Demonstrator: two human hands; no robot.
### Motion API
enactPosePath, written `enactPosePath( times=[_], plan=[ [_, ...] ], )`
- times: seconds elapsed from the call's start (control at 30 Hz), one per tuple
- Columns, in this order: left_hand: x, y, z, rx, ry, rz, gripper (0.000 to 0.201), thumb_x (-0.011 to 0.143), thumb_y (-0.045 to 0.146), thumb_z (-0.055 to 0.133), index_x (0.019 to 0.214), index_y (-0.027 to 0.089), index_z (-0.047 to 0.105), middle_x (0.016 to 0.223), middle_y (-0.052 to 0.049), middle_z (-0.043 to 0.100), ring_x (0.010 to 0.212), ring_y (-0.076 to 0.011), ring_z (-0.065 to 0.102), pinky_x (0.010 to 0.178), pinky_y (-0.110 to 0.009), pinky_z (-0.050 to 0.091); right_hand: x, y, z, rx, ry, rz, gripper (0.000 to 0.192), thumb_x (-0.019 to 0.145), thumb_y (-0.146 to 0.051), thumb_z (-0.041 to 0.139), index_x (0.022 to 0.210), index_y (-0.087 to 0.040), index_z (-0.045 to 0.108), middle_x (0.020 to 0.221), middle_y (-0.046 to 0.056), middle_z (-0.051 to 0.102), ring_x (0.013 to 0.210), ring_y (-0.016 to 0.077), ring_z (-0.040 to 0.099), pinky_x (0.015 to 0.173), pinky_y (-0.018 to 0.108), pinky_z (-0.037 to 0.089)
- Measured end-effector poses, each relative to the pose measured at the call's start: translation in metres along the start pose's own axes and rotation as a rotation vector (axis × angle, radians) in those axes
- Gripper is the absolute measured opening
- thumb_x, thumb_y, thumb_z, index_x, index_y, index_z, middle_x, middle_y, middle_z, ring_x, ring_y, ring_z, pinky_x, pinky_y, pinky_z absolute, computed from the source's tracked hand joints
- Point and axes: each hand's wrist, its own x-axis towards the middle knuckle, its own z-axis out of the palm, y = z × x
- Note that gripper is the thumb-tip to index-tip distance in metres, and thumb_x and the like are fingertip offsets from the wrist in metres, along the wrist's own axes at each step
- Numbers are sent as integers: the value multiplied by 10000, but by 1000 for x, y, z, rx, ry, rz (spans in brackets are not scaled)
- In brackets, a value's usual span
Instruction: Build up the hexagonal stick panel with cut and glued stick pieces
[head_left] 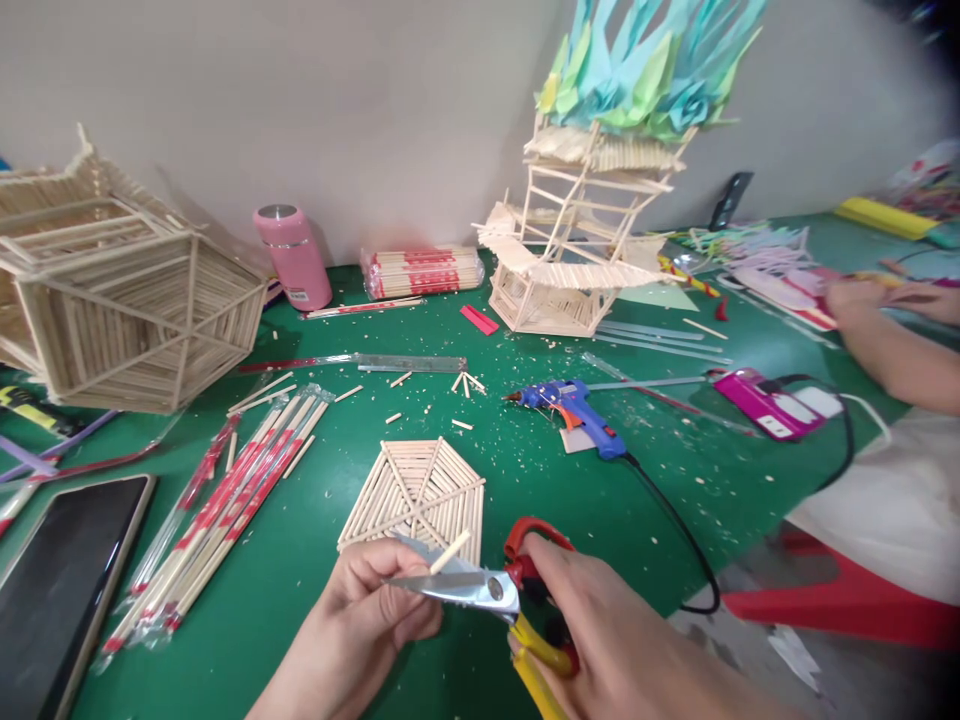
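Note:
My right hand [592, 620] grips a pair of scissors [491, 588] with red and yellow handles, its blades parted and pointing left. Between the blades lies a short piece of wooden stick [451, 552]. The fingers of my left hand [386, 605] are pinched at the stick's lower end, close to the blade tips; that end is hidden. Just beyond both hands, a flat hexagonal panel of wooden sticks [420, 490] rests on the green table, its near edge partly covered by my left hand and the scissors.
A blue glue gun [574, 405] with a black cord lies right of centre. Wrapped sticks [232, 500] and a phone [67, 590] are at left. Behind stand stick models [142, 320], a pink bottle [294, 258] and a paper-topped stick tower [577, 220]. Another person's arm [885, 340] works at right.

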Motion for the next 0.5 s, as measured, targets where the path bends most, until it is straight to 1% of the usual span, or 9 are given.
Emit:
enactPosePath(
  times=[0.07, 0.2, 0.23, 0.27, 0.3, 0.33, 0.4, 0.5],
  plan=[
    [1, -2, -2, 14, 30, 3, 249, 619, 426, 753, 630, 185, 692, 425, 64, 377, 424, -46, 313, 470, -205, 270, 0, 0, 3, -3, -4, 26, 237, 663, -220, 490, 890, -158, 462, 798, 130, 621, 742, 288, 612, 617, 409, 489],
    [-1, -10, -11, 126, 173, 91, 154, 695, 333, 722, 755, 191, 708, 554, 27, 528, 526, -59, 411, 507, -190, 284, 1, 3, 8, -5, 50, 60, 207, 733, -281, 473, 901, -162, 456, 818, 136, 620, 750, 287, 611, 627, 422, 492],
    [-2, -11, -13, 177, 194, 117, 147, 706, 323, 715, 776, 194, 711, 575, 21, 547, 547, -67, 429, 517, -194, 293, 1, 3, 9, 3, 60, 57, 208, 737, -286, 479, 904, -164, 455, 824, 133, 618, 749, 280, 609, 629, 415, 492],
    [-3, -12, -14, 196, 190, 125, 142, 711, 321, 711, 776, 194, 714, 581, 17, 552, 553, -71, 433, 519, -198, 296, 1, 2, 9, 11, 68, 54, 207, 735, -284, 490, 901, -166, 455, 831, 131, 618, 748, 272, 607, 628, 405, 493],
    [-3, -11, -14, 181, 162, 119, 141, 709, 324, 711, 764, 195, 716, 569, 20, 542, 543, -71, 424, 516, -202, 291, 1, 2, 8, 21, 73, 47, 204, 727, -279, 505, 892, -169, 456, 839, 131, 618, 747, 263, 606, 628, 393, 493],
    [-3, -11, -13, 129, 110, 97, 144, 701, 332, 717, 737, 193, 715, 542, 27, 517, 522, -65, 401, 508, -204, 279, 1, 2, 7, 30, 76, 37, 201, 714, -270, 519, 878, -172, 457, 843, 131, 618, 744, 255, 605, 629, 383, 494],
    [-3, -8, -8, -19, -9, 28, 162, 679, 344, 732, 683, 184, 709, 483, 48, 443, 477, -51, 339, 498, -207, 249, 0, 1, 3, 41, 87, 1, 196, 684, -243, 539, 850, -176, 458, 840, 130, 619, 738, 245, 605, 632, 369, 495],
    [-4, -5, -1, -106, -103, -49, 187, 681, 360, 725, 642, 179, 698, 427, 69, 342, 440, -48, 283, 490, -217, 230, -2, 0, -1, 29, 92, -45, 186, 659, -214, 536, 827, -173, 468, 814, 129, 626, 725, 244, 610, 628, 366, 500]
  ],
)
